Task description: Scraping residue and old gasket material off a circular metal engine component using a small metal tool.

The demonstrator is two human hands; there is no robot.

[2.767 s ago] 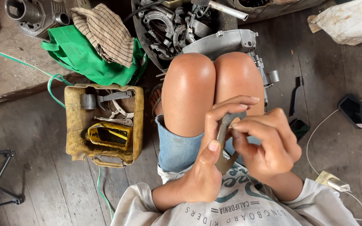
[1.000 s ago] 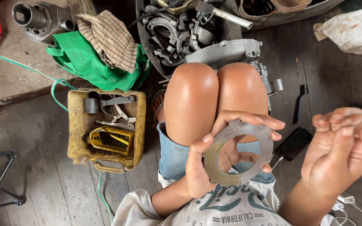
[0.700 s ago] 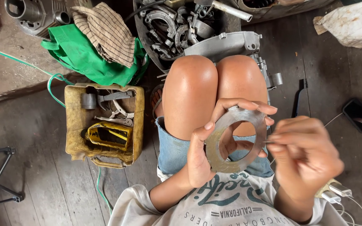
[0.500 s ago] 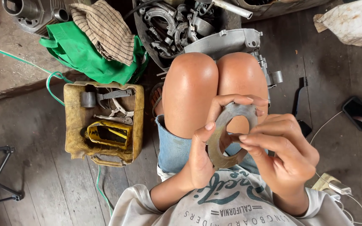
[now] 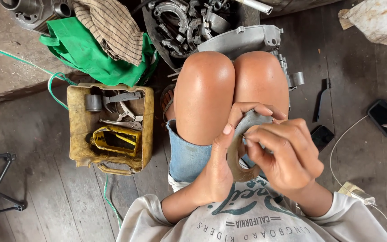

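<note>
**Both hands on grey ring over lap**

Flat grey metal ring (image 5: 242,148), dull and worn, held edge-on above the knees. Left hand (image 5: 222,168) curled around its left rim, thumb up. Right hand (image 5: 287,154) closed over the right side; half a second ago it covered less. Yellow parts box (image 5: 79,130) left on the floor, phone (image 5: 384,117) right, well apart.

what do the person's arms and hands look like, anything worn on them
Both hands are bare: no gloves, rings or watch visible on the left hand or right hand. Pale off-white sleeves are pushed up, leaving the forearms uncovered. Nails are short and plain.
</note>
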